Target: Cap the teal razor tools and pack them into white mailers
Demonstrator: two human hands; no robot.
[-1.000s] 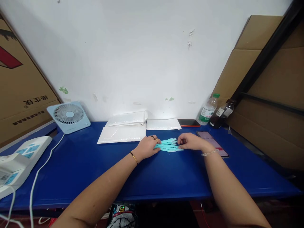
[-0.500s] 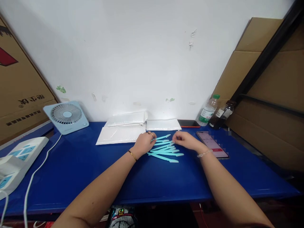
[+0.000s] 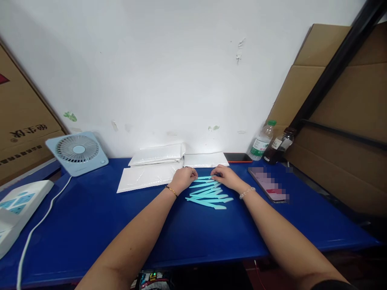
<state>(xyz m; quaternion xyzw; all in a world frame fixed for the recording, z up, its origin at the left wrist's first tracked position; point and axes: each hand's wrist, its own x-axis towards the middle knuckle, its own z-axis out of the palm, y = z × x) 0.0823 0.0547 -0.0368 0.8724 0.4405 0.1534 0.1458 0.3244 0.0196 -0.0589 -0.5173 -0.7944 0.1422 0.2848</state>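
Several slim turquoise eyebrow razors [image 3: 208, 196] lie fanned out on the blue table, overlapping one another, with their paler blade ends to the right. At the far side of this fan, one eyebrow razor [image 3: 203, 177] spans the gap between my hands. My left hand [image 3: 184, 179] has its fingers closed at the razor's left end. Thumb and fingers of my right hand [image 3: 226, 177] pinch its right end. The fingertips partly cover both ends of that razor.
White padded mailers [image 3: 151, 177] lie at the back, left of centre, with another white mailer [image 3: 206, 159] beside them. A phone [image 3: 269, 186] and two bottles [image 3: 261, 141] are on the right. At left are a blue fan [image 3: 79, 151] and a power strip [image 3: 24, 207].
My right hand has moved left, closer to my left hand, onto the right end of the farthest razor. That razor now lies more level. The view has shifted slightly.
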